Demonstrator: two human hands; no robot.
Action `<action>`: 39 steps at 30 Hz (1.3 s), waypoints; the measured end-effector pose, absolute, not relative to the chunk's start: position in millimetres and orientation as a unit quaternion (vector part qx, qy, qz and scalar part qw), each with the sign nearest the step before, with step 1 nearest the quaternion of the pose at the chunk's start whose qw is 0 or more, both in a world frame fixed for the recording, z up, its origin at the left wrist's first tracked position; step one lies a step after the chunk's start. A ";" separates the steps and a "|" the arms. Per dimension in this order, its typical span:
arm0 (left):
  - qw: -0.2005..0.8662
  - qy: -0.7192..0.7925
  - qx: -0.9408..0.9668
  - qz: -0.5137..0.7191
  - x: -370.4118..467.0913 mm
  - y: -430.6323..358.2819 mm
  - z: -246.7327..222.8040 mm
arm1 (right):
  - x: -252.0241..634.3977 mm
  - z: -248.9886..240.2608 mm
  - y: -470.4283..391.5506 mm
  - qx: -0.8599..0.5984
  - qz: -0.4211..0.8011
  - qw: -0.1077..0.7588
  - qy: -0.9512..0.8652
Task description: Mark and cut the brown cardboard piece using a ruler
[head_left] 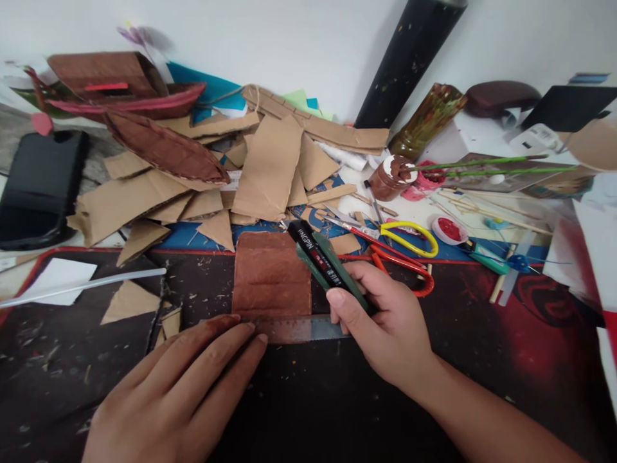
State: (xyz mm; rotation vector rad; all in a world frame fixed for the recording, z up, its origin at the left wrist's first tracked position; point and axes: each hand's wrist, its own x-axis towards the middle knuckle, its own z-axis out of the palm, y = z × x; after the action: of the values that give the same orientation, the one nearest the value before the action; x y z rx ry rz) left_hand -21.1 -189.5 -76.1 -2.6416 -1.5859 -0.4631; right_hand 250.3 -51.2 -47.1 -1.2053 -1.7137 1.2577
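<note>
A reddish-brown painted piece of cardboard [272,273] lies on the dark mat, with a clear ruler [289,329] across its near edge. My left hand [178,379] rests flat, fingers stretched out, its fingertips pressing on the ruler's left part. In my right hand [385,318] is a black and green utility knife [321,260], gripped between thumb and fingers. Its tip points up and left, over the far right corner of the brown piece. The fingers of that hand are close to the ruler's right end; whether they touch it is hidden.
Cardboard scraps [267,167] pile up behind the mat, with a brown boat hull [166,145] and a model boat [130,93]. Yellow-handled scissors [409,235] and red-handled scissors [424,283] lie right. Paint jars [390,177] stand behind; a phone [41,186] sits left.
</note>
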 end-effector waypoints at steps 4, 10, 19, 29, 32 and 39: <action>0.024 -0.503 -0.852 -0.140 -22.5 -189.5 -76.9 | 250.5 -47.0 -51.4 -0.461 0.481 0.345 -0.661; 0.043 -0.492 -0.853 -0.167 -24.3 -184.4 -82.8 | 250.6 -45.0 -51.3 -0.465 0.484 0.335 -0.661; 0.017 -0.496 -0.850 -0.175 -22.2 -185.5 -81.5 | 251.0 -45.0 -49.6 -0.464 0.486 0.333 -0.662; 0.030 -0.495 -0.853 -0.164 -22.9 -189.4 -86.4 | 251.1 -45.5 -50.6 -0.462 0.486 0.325 -0.667; 0.032 -0.492 -0.856 -0.157 -23.5 -189.5 -84.3 | 251.4 -45.6 -50.5 -0.460 0.482 0.325 -0.671; 0.021 -0.499 -0.853 -0.150 -23.2 -189.4 -81.8 | 252.1 -45.2 -50.6 -0.467 0.481 0.314 -0.672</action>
State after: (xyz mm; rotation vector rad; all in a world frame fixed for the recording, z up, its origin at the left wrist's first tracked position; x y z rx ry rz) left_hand -23.2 -189.4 -81.8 -2.6458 -1.5475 -0.4650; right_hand 252.1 -50.6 -45.2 -1.2308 -1.7727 1.2690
